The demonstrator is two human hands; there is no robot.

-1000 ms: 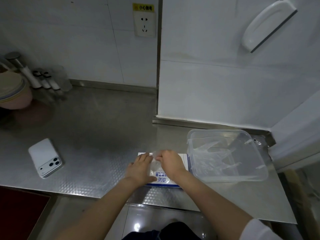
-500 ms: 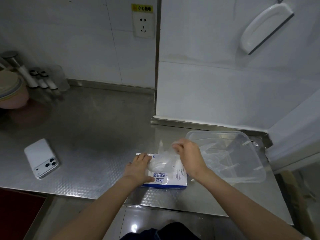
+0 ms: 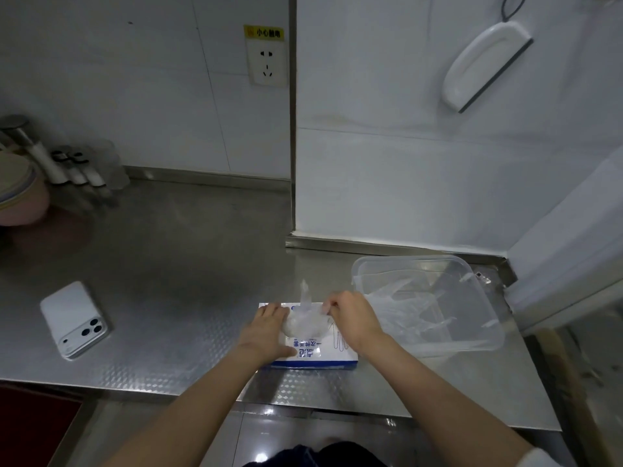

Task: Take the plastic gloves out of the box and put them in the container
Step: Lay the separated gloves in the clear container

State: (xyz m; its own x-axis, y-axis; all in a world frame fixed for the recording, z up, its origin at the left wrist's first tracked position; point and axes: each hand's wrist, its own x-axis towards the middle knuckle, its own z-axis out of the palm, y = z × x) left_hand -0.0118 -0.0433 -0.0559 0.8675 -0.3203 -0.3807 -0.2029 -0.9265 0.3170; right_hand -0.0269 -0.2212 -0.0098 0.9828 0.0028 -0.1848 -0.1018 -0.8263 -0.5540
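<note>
A white and blue glove box [image 3: 317, 355] lies flat on the steel counter near its front edge. My left hand [image 3: 266, 330] rests flat on the box's left part and holds it down. Clear plastic gloves [image 3: 305, 320] bulge out of the box's opening, one tip sticking up. My right hand [image 3: 350, 316] pinches that clear plastic at the opening's right side. A clear rectangular container [image 3: 485, 335] stands just right of the box, with several loose clear gloves [image 3: 404, 308] lying in it.
A white phone [image 3: 72, 320] lies face down at the counter's left. Pink bowls [image 3: 18, 193] and several shaker bottles [image 3: 72, 163] stand at the back left. A wall socket [image 3: 266, 64] is behind; a white wall panel juts out behind the container.
My right hand, which had pulled a glove up and right toward the container, has come back to the box opening and pinches plastic there again. My left hand stayed on the box.
</note>
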